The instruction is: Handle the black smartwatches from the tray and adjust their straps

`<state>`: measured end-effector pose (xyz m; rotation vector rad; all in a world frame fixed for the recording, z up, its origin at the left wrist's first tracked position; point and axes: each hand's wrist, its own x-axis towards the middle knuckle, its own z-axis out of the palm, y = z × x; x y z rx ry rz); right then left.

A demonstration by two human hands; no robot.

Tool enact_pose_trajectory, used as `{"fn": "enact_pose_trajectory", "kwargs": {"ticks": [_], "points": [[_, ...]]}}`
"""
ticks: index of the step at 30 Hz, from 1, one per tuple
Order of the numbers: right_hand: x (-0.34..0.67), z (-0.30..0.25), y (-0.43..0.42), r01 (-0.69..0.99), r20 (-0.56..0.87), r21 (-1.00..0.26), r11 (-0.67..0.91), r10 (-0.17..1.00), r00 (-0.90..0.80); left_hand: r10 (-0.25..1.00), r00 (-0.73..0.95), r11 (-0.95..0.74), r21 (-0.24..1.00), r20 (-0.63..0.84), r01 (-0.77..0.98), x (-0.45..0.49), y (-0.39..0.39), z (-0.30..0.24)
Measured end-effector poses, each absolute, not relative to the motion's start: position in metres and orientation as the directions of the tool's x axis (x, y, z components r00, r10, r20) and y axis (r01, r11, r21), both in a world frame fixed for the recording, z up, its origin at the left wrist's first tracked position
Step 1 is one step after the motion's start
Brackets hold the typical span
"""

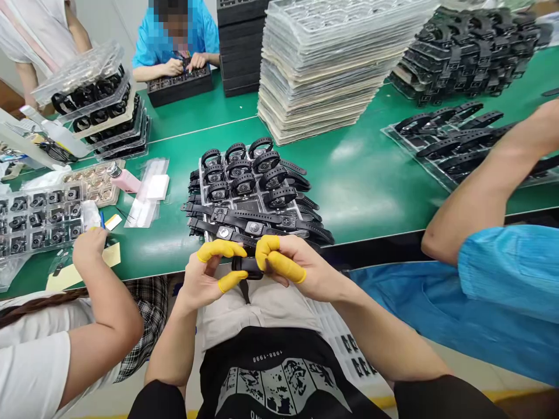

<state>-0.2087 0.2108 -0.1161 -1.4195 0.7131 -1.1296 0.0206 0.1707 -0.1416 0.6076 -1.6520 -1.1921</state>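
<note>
Between my two hands, just in front of the table edge and above my lap, is a black smartwatch (250, 267). My left hand (205, 270) pinches its left side with thumb and finger in yellow finger cots. On its other side, my right hand (290, 265) grips with yellow-covered fingers curled in; part of the watch is hidden behind them. Right beyond my hands stands a stack of clear trays (244, 203) filled with black watches, some with looped straps, others lying flat with straps stretched out.
A tall pile of clear trays (332, 64) stands beyond. More watch trays (449, 139) lie at right, near a co-worker's arm (493, 169). At left are a tray of watch bodies (39, 218), a pink bottle (124, 178) and another person's hand (89, 247). Someone in blue works opposite.
</note>
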Motion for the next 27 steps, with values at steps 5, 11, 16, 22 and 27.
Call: {"fn": "enact_pose_trajectory", "kwargs": {"ticks": [5,11,16,22,27], "points": [[-0.213,-0.117,0.209,0.15,0.125,-0.985,-0.082,-0.943,0.309,-0.812,-0.378,0.432,0.893,0.445,0.123,0.018,0.172,-0.146],[-0.22,-0.118,0.212,-0.036,0.061,-0.997,-0.072,-0.968,0.244,-0.793,-0.376,0.469,0.874,0.479,0.124,0.017,0.167,-0.148],[-0.217,-0.116,0.208,0.051,0.002,-0.999,0.017,-0.936,0.352,-0.782,-0.461,0.425,0.9,0.42,0.099,0.02,0.161,-0.15],[-0.21,-0.125,0.203,0.23,-0.05,-0.964,0.134,-0.94,0.337,-0.798,-0.353,0.417,0.871,0.488,0.261,0.009,0.156,-0.142],[-0.214,-0.127,0.198,0.286,-0.013,-0.949,0.134,-0.921,0.389,-0.762,-0.315,0.511,0.824,0.565,0.244,-0.006,0.154,-0.147]]}}
